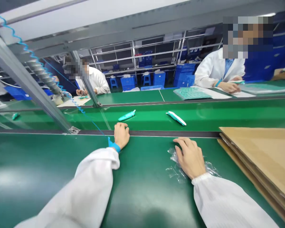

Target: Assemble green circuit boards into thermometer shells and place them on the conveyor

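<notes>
My left hand [121,135], with a blue wrist strap [114,145] on it, reaches over the dark edge of the conveyor belt. Its fingers are loosely bent, and I see nothing in them. Just beyond the fingertips, apart from them, a teal pen-shaped device [127,116] lies on the green belt [149,117]. Farther right on the belt is a white and teal pen-shaped device [176,118]. My right hand [190,156] is open over crumpled clear plastic bags [174,158] on the green table [142,177]. The palm hides part of the bags.
Stacked cardboard sheets [261,155] lie at the right. A metal post [33,82] and coiled blue cord [26,47] cross the left side. Across the belt, two people in white coats [95,79] handle small parts. Another teal piece [15,116] lies far left on the belt.
</notes>
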Tool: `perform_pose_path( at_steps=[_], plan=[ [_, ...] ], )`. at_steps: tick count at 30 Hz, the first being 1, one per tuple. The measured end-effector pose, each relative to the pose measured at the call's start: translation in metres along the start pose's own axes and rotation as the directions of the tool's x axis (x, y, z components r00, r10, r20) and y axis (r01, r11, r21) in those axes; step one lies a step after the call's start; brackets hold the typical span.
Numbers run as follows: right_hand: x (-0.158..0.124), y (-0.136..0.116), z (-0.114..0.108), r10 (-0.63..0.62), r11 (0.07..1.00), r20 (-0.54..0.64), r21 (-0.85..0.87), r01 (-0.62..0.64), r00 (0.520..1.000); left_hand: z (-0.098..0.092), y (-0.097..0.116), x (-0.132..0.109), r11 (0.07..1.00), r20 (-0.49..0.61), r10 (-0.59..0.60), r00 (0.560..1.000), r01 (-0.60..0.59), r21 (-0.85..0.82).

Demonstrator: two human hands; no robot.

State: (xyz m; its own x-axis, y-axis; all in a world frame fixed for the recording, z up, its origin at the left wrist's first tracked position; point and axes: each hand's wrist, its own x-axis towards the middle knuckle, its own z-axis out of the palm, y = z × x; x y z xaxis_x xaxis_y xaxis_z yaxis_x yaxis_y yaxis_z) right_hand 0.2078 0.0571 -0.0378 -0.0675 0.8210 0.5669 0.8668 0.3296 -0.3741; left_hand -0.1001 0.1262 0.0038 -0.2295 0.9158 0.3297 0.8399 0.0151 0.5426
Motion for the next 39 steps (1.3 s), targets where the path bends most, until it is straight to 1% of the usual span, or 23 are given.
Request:
perform_pose_path(
  at_steps=[3, 5, 7, 9, 11, 12, 14, 16, 19, 22, 24, 26, 28, 30, 33, 36, 38, 39],
  plan=[
    [0.001, -0.006, 0.001, -0.016, 0.998, -0.070, 0.060, 0.021, 0.997, -0.007, -0.007, 0.059, 0.993, 0.042, -0.072, 0.996, 0.068, 0.097],
    [0.002, -0.008, 0.000, 0.008, 0.996, -0.105, 0.088, 0.001, 0.994, -0.002, -0.005, 0.086, 0.984, 0.087, -0.136, 0.987, 0.124, 0.128],
    [0.002, -0.009, -0.002, 0.038, 0.995, -0.122, 0.094, -0.027, 0.992, 0.009, 0.002, 0.100, 0.976, 0.126, -0.194, 0.973, 0.178, 0.129],
    [0.003, -0.009, -0.003, 0.058, 0.994, -0.134, 0.096, -0.046, 0.989, 0.022, 0.012, 0.105, 0.970, 0.146, -0.235, 0.961, 0.222, 0.098],
    [0.003, -0.009, -0.003, 0.060, 0.994, -0.137, 0.095, -0.047, 0.989, 0.031, 0.023, 0.103, 0.965, 0.159, -0.262, 0.952, 0.260, 0.036],
    [0.003, -0.009, -0.003, 0.057, 0.995, -0.138, 0.094, -0.044, 0.989, 0.032, 0.029, 0.099, 0.962, 0.170, -0.268, 0.948, 0.274, -0.009],
    [0.003, -0.010, -0.003, 0.053, 0.995, -0.141, 0.093, -0.040, 0.989, 0.028, 0.039, 0.086, 0.951, 0.196, -0.259, 0.946, 0.285, -0.120],
    [0.003, -0.012, -0.004, 0.049, 0.995, -0.152, 0.090, -0.035, 0.987, 0.017, 0.043, 0.063, 0.931, 0.212, -0.217, 0.953, 0.267, -0.247],
    [0.004, -0.017, -0.007, 0.041, 0.996, -0.170, 0.086, -0.027, 0.985, -0.002, 0.040, 0.018, 0.893, 0.194, -0.130, 0.972, 0.200, -0.402],
    [0.002, -0.023, -0.008, 0.014, 0.996, -0.158, 0.092, 0.001, 0.987, -0.012, 0.033, -0.022, 0.881, 0.183, -0.070, 0.981, 0.147, -0.449],
    [0.001, -0.027, -0.006, -0.009, 0.995, -0.131, 0.101, 0.022, 0.991, -0.011, 0.032, -0.034, 0.895, 0.188, -0.052, 0.981, 0.130, -0.426],
    [0.000, -0.031, -0.003, -0.020, 0.992, -0.103, 0.118, 0.032, 0.994, -0.005, 0.036, -0.032, 0.918, 0.194, -0.050, 0.980, 0.121, -0.378],
    [-0.002, -0.034, 0.000, -0.027, 0.989, -0.082, 0.141, 0.039, 0.996, 0.007, 0.048, -0.021, 0.940, 0.198, -0.064, 0.978, 0.126, -0.316],
    [-0.003, -0.035, 0.002, -0.041, 0.986, -0.065, 0.160, 0.051, 0.997, 0.023, 0.066, -0.005, 0.957, 0.203, -0.096, 0.974, 0.146, -0.251],
    [-0.004, -0.034, 0.003, -0.044, 0.983, -0.049, 0.178, 0.053, 0.998, 0.053, 0.098, 0.016, 0.965, 0.216, -0.170, 0.961, 0.207, -0.160],
    [-0.003, -0.032, 0.003, -0.017, 0.981, -0.039, 0.192, 0.024, 0.999, 0.079, 0.121, 0.032, 0.951, 0.251, -0.259, 0.933, 0.292, -0.101],
    [-0.002, -0.032, 0.003, -0.003, 0.979, -0.026, 0.204, 0.009, 1.000, 0.087, 0.129, 0.040, 0.936, 0.301, -0.298, 0.906, 0.339, -0.092],
    [-0.002, -0.032, 0.002, 0.002, 0.978, -0.021, 0.210, 0.002, 1.000, 0.087, 0.130, 0.042, 0.931, 0.333, -0.303, 0.893, 0.353, -0.098]
  ],
)
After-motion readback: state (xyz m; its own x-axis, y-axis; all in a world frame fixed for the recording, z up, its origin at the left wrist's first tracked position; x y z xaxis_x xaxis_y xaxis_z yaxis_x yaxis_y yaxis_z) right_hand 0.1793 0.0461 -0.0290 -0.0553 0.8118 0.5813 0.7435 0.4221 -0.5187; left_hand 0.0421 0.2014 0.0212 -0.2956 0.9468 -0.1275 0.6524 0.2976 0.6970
